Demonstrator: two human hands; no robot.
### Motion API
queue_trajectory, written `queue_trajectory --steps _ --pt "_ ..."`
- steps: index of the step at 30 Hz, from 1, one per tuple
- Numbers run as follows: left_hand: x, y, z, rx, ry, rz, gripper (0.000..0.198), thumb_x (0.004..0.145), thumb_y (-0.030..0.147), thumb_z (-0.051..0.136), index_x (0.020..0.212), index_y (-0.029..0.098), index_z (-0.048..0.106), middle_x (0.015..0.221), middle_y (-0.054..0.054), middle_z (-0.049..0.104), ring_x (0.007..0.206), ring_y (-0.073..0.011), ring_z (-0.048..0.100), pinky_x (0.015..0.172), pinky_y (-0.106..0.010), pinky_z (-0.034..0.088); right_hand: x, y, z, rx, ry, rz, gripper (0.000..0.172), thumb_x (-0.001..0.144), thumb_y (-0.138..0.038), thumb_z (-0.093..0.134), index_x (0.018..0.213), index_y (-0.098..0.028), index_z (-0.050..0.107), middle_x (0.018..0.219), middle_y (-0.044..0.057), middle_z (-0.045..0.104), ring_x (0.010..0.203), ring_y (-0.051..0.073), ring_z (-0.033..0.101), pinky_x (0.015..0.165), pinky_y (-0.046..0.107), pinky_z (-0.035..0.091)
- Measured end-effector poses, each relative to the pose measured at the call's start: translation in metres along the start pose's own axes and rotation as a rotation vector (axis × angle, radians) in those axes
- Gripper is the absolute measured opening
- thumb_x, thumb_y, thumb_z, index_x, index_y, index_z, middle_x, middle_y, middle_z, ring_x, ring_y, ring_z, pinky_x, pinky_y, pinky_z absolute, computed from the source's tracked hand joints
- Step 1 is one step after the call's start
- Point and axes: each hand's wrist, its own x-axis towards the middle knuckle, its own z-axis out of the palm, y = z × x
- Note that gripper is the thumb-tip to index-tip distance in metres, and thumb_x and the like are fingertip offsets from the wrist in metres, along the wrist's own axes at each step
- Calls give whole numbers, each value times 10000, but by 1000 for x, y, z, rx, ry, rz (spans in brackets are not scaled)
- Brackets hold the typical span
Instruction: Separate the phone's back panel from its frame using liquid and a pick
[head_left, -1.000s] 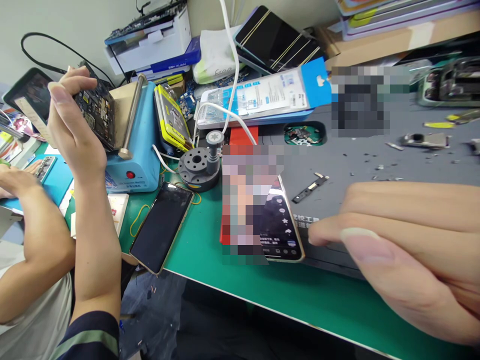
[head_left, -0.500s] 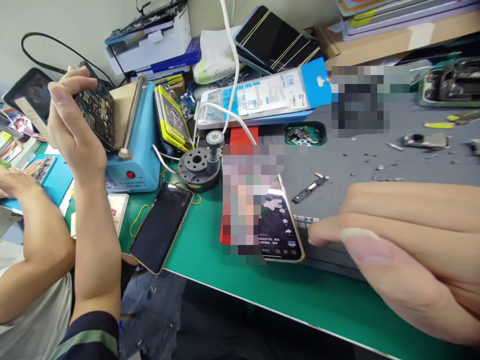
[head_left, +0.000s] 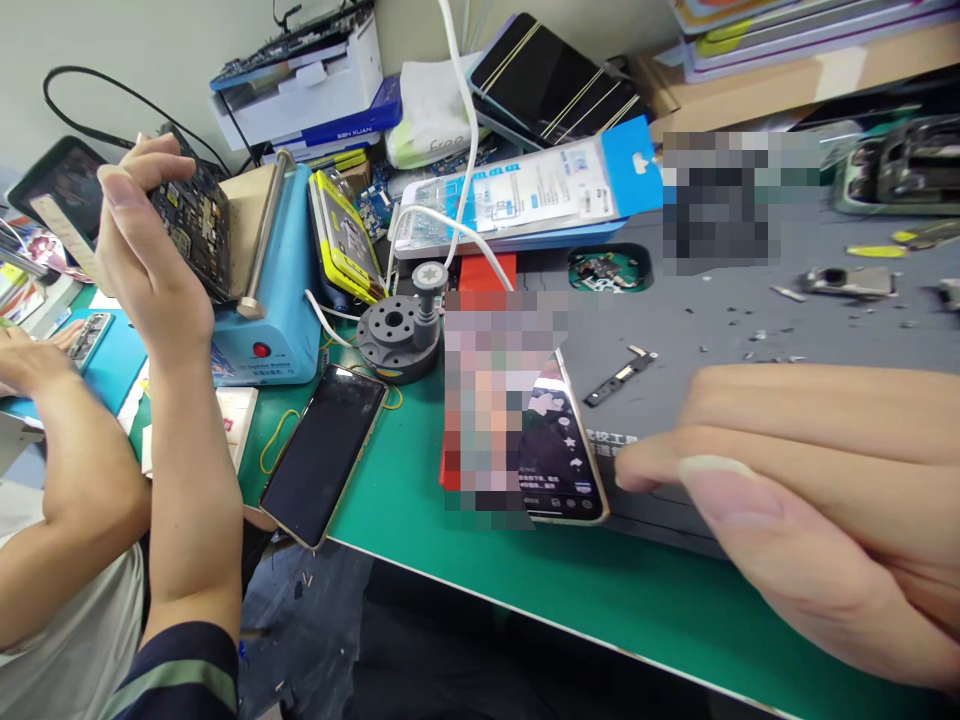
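Note:
My left hand (head_left: pixel 154 240) is raised at the left with its fingers curled round the upper edge of an opened phone (head_left: pixel 196 225), whose circuit board shows. The phone stands tilted against a blue separator machine (head_left: pixel 289 270). Part of it is hidden behind my hand. Close to the camera on the right, my right hand (head_left: pixel 817 500) has thumb and fingers pressed together. Whatever lies between them, if anything, is hidden. Left of its fingertips lies a phone with a lit screen (head_left: pixel 562 460), partly blurred out. A small dark phone part (head_left: pixel 621 376) rests on the grey mat (head_left: pixel 675 340).
A dark-screened phone (head_left: pixel 326 455) lies on the green table (head_left: pixel 450 560). Behind it stands a round grey holder (head_left: pixel 397 335). White cables (head_left: pixel 469 130) run past a blue-and-white packet (head_left: pixel 525 185). Small parts and a metal piece (head_left: pixel 851 282) lie on the mat. Another person's arm (head_left: pixel 67 460) is at far left.
Both hands keep their places. Only the picture on the lit phone screen has shifted slightly.

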Motion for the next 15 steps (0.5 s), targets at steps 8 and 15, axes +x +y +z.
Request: queue_trajectory --steps 8,15 --pt "1 -4 -1 -12 7 -11 937 1143 843 221 1205 120 815 1337 -117 839 1377 -230 757 1433 -521 465 0 0 -2 -6 -3 -7 332 1259 -279 307 1037 -294 553 681 5 536 636 202 435 615 370 368" --pt "3 -5 -2 -30 0 -23 832 1174 788 300 1206 142 823 1338 -81 843 1390 -217 748 1437 -506 457 3 -1 -1 -5 2 -2 313 1251 -263 322 1044 -297 554 681 4 531 623 202 433 602 378 361"
